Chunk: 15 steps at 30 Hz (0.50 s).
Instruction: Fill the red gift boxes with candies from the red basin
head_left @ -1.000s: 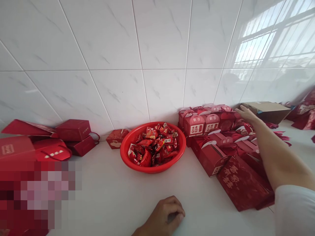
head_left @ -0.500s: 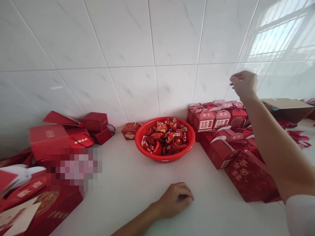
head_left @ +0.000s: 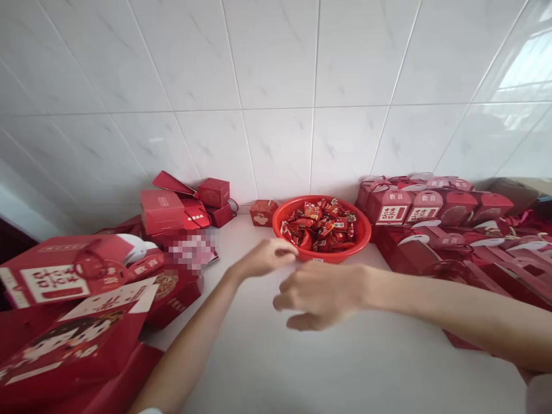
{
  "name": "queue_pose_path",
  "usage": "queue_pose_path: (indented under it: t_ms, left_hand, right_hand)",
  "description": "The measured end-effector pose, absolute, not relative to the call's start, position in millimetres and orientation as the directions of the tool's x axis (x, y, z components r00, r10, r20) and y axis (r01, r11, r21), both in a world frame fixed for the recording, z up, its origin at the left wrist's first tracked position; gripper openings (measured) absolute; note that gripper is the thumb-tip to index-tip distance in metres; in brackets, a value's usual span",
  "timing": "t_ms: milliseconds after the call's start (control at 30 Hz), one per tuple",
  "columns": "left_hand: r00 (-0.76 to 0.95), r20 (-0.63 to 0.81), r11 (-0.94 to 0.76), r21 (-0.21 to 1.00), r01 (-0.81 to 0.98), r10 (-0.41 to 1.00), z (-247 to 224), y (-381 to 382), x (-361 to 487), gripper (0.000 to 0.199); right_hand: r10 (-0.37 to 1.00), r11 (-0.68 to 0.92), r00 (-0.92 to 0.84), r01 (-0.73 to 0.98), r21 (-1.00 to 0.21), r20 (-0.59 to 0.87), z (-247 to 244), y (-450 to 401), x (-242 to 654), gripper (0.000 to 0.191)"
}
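Observation:
My left hand (head_left: pixel 266 257) is over the white table at the near left rim of a red basin (head_left: pixel 364 236), its fingers curled and closed; what they hold, if anything, is too small to tell. Wrapped red sweets (head_left: pixel 325 226) fill the basin. In front of the basin, slightly blurred, my right hand (head_left: pixel 321 294) hovers with fingers bent and thumb apart, nothing in it. A small red box (head_left: pixel 263 213) touches the wall beside the basin.
Red gift boxes (head_left: pixel 390 208) stand in rows at the right, with a brown carton (head_left: pixel 517 187) behind. Piled at the left are more red boxes (head_left: pixel 161 210) and a large red bag (head_left: pixel 86 348). A tiled wall (head_left: pixel 280 138) closes off the back.
My right hand has come down from high at the right to in front of the basin. My left hand has moved forward toward the rim. The view has turned left.

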<state>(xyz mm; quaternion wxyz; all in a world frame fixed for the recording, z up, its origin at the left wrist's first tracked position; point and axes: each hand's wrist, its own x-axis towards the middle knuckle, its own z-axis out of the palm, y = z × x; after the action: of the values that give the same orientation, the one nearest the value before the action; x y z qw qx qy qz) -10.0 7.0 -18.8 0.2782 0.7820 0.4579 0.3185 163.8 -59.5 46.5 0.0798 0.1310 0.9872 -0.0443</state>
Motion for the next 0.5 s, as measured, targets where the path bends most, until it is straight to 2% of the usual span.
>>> queue_pose_path:
  t_ms: [33,100,200,300,400,500]
  left_hand:
    - [0.395,0.228,-0.429,0.714,0.553,0.890,-9.7,13.6,-24.8,0.014]
    - [0.251,0.314,-0.400,0.650,0.645,0.916,8.3,22.3,-54.1,0.020]
    - [-0.061,0.455,-0.280,0.642,0.714,0.888,34.4,21.5,-92.8,0.026]
    - [-0.242,0.557,-0.200,0.617,0.762,0.795,60.0,14.0,-120.8,0.030]
    - [-0.312,0.577,-0.111,0.581,0.806,0.755,82.7,20.6,-135.9,0.033]
    - [-0.222,0.591,-0.091,0.453,0.887,0.775,95.0,48.7,-137.3,0.036]
  right_hand:
    - [0.223,0.965,-0.948,0.248,-0.086,-0.228,35.1,-63.5,157.3,0.020]
    - [0.184,0.960,-0.941,0.234,-0.154,-0.285,12.3,-67.9,146.8,0.023]
    - [0.200,0.911,-0.949,0.271,-0.310,-0.242,-19.8,-69.5,136.0,0.026]
    - [0.265,0.806,-0.949,0.314,-0.501,-0.169,-50.3,-72.3,129.2,0.023]
    - [0.322,0.691,-0.940,0.315,-0.651,-0.113,-80.7,-80.2,123.5,0.021]
    - [0.393,0.584,-0.917,0.304,-0.752,-0.066,-107.1,-91.3,119.2,0.021]
